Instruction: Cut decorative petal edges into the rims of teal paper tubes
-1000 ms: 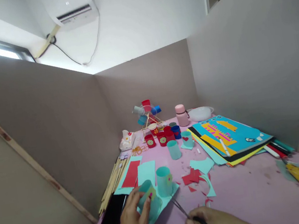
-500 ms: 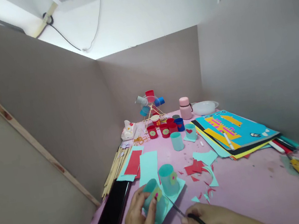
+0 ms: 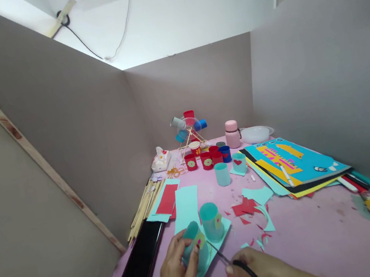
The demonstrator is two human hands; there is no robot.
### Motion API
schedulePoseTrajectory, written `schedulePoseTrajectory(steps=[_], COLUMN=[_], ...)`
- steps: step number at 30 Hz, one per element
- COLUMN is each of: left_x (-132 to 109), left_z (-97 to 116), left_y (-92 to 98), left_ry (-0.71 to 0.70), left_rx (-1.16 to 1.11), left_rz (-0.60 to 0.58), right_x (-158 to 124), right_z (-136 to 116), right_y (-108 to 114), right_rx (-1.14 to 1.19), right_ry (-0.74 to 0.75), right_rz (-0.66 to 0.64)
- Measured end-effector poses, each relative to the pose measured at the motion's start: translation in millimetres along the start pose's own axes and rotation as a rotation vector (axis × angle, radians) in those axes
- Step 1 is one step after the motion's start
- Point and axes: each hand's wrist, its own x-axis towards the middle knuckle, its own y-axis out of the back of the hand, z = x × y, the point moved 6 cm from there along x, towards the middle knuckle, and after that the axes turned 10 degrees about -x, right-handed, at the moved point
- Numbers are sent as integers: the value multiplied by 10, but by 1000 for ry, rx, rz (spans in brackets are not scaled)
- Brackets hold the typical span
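Note:
My left hand [image 3: 179, 268] is wrapped round a turquoise paper cup [image 3: 194, 249] with a yellow-green flower and pink centre on its side. Under that cup lies a light turquoise paper sheet [image 3: 205, 266]; a second turquoise cup [image 3: 212, 223] with a similar flower stands on it too. My right hand [image 3: 249, 268] grips black-handled scissors [image 3: 244, 269]. The blades point up and left, with their tips at the paper between the two cups. Whether the tips are cutting it I cannot tell.
A black phone [image 3: 140, 265] and wooden sticks [image 3: 143, 208] lie left. Paper scraps [image 3: 246, 206] are scattered to the right, near a stack of coloured paper [image 3: 301, 162]. Behind stand several small cups [image 3: 207, 160], a wheel model [image 3: 191, 130] and a pink bottle [image 3: 232, 134].
The whole scene sits slightly further right in view, as the camera has turned a little. Both hands keep their holds on the cup and the scissors.

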Motion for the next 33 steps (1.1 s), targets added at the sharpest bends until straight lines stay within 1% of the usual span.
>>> schedulePoseTrajectory(steps=[4,8,12,21,27,33], left_x=[-4,-9,5,7,6,7], left_z=[-87,-135,-97,-61,-8,17], left_y=[4,12,-11,-40,-46,-56], left_ry=[-7,23,14,15,37,38], left_rx=[-20,-44,-59,-81,-169,-250], left_rz=[-3,-17,-51,-95,-139,-185], right_x=[-21,-12,24,49,68,88], right_z=[9,13,-4,99,42,-2], right_y=[28,38,39,78,48,55], right_rx=[-12,16,55,78,100,99], right_ry=[0,-42,-57,17,-7,-22], right_rz=[6,2,8,20,8,44])
